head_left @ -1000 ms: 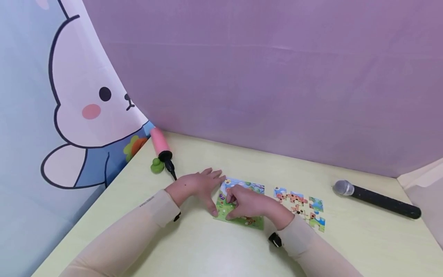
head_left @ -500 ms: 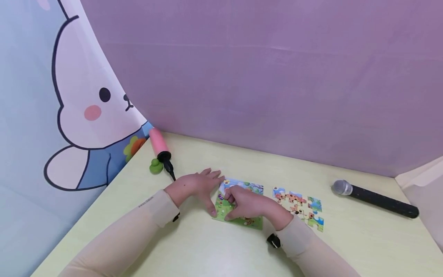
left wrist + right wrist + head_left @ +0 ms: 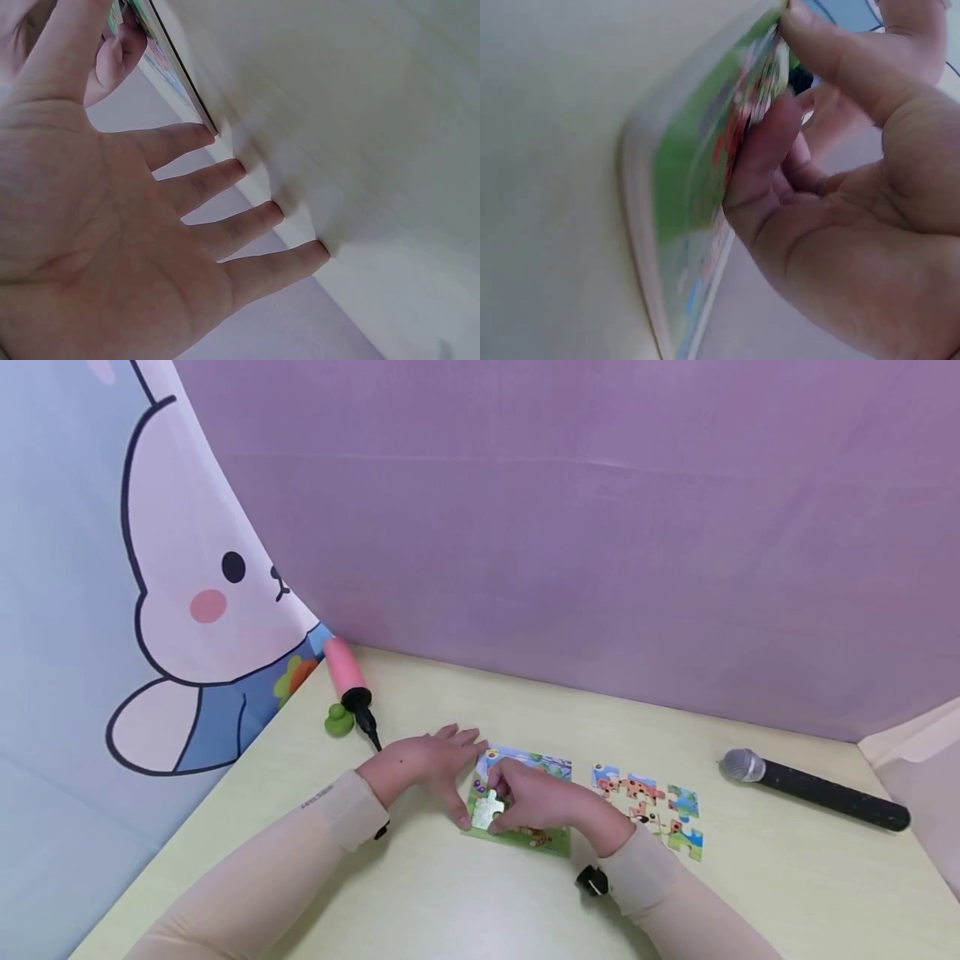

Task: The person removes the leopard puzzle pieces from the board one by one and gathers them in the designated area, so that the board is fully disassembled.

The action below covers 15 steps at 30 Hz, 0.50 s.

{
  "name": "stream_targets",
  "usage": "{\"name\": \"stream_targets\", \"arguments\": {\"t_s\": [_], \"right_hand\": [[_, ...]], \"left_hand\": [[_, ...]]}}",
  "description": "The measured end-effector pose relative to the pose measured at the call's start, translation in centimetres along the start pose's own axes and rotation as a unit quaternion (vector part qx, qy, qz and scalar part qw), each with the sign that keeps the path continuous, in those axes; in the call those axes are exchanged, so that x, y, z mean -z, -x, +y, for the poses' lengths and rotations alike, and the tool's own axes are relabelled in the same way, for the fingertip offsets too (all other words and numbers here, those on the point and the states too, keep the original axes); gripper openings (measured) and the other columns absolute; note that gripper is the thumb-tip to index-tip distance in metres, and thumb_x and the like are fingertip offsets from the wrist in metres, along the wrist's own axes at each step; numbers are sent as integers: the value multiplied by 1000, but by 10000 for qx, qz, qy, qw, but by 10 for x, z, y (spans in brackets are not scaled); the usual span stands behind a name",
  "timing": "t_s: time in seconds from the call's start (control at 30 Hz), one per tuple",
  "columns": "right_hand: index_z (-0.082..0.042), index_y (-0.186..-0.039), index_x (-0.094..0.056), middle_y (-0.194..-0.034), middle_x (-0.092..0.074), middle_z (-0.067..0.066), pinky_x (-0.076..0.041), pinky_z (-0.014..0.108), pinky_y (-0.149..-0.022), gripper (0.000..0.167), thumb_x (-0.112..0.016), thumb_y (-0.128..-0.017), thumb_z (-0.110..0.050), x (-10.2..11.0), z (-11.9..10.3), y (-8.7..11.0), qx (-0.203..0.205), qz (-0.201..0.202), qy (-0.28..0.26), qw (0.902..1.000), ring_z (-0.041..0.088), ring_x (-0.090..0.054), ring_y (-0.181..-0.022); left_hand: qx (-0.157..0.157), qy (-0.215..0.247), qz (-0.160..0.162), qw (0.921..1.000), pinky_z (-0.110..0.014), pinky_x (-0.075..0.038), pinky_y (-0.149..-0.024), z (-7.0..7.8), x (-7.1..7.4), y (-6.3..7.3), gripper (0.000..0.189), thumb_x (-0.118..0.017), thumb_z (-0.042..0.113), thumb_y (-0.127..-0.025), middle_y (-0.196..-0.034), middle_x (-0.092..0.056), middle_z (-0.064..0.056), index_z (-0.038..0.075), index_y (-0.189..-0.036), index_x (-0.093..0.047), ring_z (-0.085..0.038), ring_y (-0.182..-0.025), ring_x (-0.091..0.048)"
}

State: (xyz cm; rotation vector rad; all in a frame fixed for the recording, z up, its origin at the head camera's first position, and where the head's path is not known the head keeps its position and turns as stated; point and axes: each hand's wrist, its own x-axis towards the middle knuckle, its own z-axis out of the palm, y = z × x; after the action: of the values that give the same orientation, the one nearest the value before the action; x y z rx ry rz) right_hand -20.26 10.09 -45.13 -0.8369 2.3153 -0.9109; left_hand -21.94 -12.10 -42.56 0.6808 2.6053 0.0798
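A puzzle board (image 3: pixel 555 843) with a green and blue picture lies on the table in front of me. My right hand (image 3: pixel 536 797) is over it, pinching a puzzle piece (image 3: pixel 486 810) between thumb and curled fingers; the piece shines pale near the board's lower left. In the right wrist view, the fingers bend close against the board's face, and the piece itself is hard to make out. My left hand (image 3: pixel 438 764) is spread at the board's left side. Its straight fingertips touch the table in the left wrist view, the index fingertip (image 3: pixel 204 133) at the board's edge.
Several loose puzzle pieces (image 3: pixel 651 810) lie right of the board. Farther right is a black microphone (image 3: pixel 817 789) with a silver head. At the back left are a pink hand pump (image 3: pixel 345 667) with a black nozzle and a small green duck (image 3: pixel 339 720). A purple cloth (image 3: pixel 570 543) hangs behind.
The puzzle piece under my right fingers now tilts and catches the light, where the board's green showed before. The right hand has barely moved, and the left hand stays in place.
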Motion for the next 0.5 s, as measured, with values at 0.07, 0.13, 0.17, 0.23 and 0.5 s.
{"name": "stream_targets", "arguments": {"t_s": [0.07, 0.13, 0.17, 0.23, 0.5], "right_hand": [[-2, -125, -51, -113, -58, 11, -49, 29, -83, 52, -86, -89, -13, 0, 1, -1, 0, 0, -87, 10000, 20, -52, -98], [-3, -125, -51, -111, -58, 11, -49, 28, -82, 50, -85, -90, -13, 0, 3, -1, 7, -11, -138, 9999, 19, -51, -96], [-3, -124, -51, -110, -58, 10, -49, 27, -80, 49, -85, -91, -13, 0, 3, -1, -2, -11, -167, 9999, 19, -51, -95], [-4, -123, -51, -107, -59, 9, -50, 26, -77, 45, -83, -92, -12, 1, 4, -2, -28, 2, -228, 9997, 18, -52, -91], [-10, -116, -60, -103, -65, 2, -52, 29, -79, 26, -77, -98, -16, 1, 4, -1, -35, 181, -36, 9998, 17, -58, -89]], "left_hand": [[12, 1, -16, 10000, -67, -27, -133, 0, 0, 0, 132, -90, 70, -73, -183, -12, -5, 21, -173, -19, -42, -169, -10], [24, 0, -31, 10000, -66, -27, -133, 0, 0, 0, 132, -90, 70, -73, -183, -11, -5, 22, -173, -19, -41, -169, -9], [34, -7, -38, 10000, -66, -27, -133, 0, 1, 0, 132, -90, 70, -73, -183, -11, -5, 22, -173, -19, -41, -169, -9], [53, -11, -58, 10000, -66, -27, -133, 0, 1, 0, 132, -90, 70, -73, -183, -11, -4, 22, -173, -19, -41, -170, -9], [66, 6, -80, 9999, -68, -26, -132, 1, 1, 0, 132, -90, 70, -73, -183, -10, -5, 23, -173, -19, -42, -169, -9]]}}
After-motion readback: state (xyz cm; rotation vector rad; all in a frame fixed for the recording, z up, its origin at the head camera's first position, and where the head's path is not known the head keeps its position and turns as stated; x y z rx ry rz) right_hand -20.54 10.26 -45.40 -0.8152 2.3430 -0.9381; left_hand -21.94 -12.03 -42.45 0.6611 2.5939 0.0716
